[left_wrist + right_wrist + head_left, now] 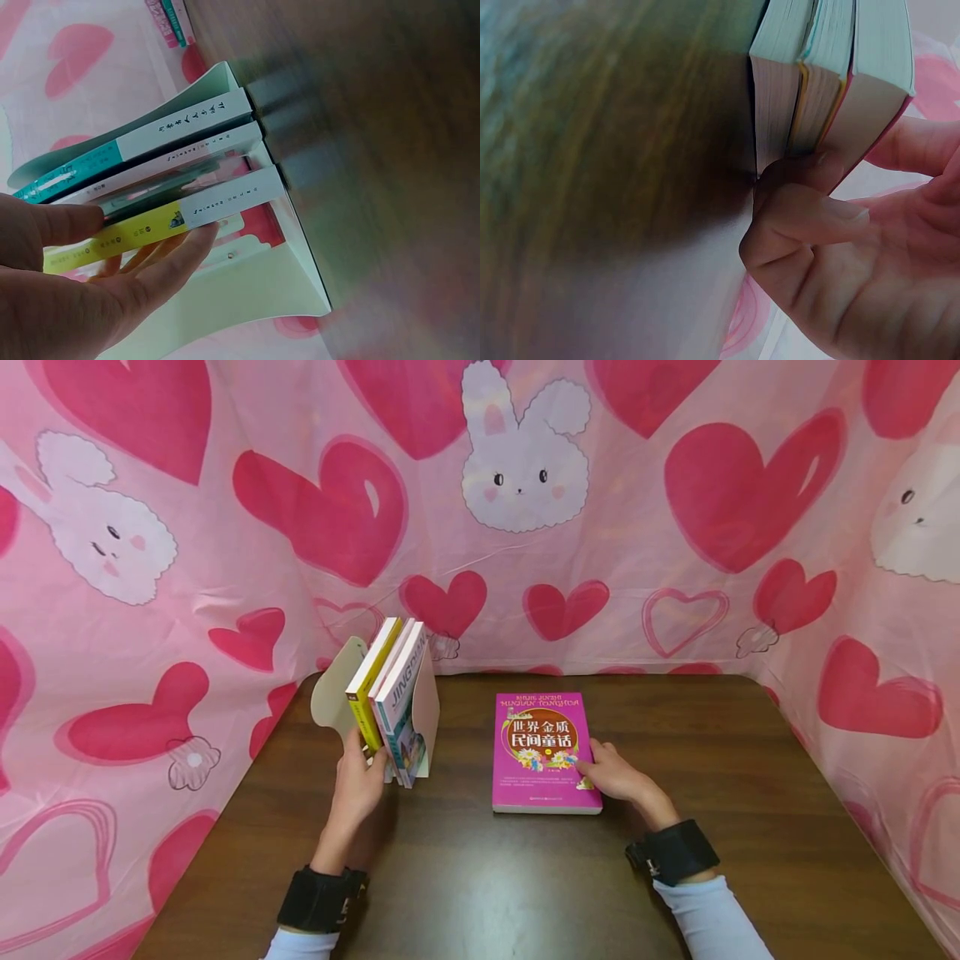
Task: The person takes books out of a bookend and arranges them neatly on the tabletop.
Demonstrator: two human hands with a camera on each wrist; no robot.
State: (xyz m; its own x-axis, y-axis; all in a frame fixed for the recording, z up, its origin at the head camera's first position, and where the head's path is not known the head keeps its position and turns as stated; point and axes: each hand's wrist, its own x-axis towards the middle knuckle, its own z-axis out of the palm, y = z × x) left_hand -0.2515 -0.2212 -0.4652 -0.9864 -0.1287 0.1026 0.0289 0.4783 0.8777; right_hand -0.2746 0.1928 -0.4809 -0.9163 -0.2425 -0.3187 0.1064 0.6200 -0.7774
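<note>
The likely stiff yellow book [363, 717], centre-left, is pinched spine-side by the left hand [358, 781], the stack [536, 777] edge-gripped by the right hand [618, 772].

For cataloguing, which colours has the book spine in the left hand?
Yellow and white spine, clearest in left wrist view.

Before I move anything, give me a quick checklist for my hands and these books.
1. Left hand holding the yellow book: ok, thumb and fingers on opposite sides.
2. Yellow book inside the bookend: ok, standing between its sides with other books.
3. Right hand touching the pink book: ok, at its right edge.
4. Pink book inside the bookend: not ok, it lies flat, topping two books.
5. Right hand's grip firm enough to lift: cannot tell.
</note>
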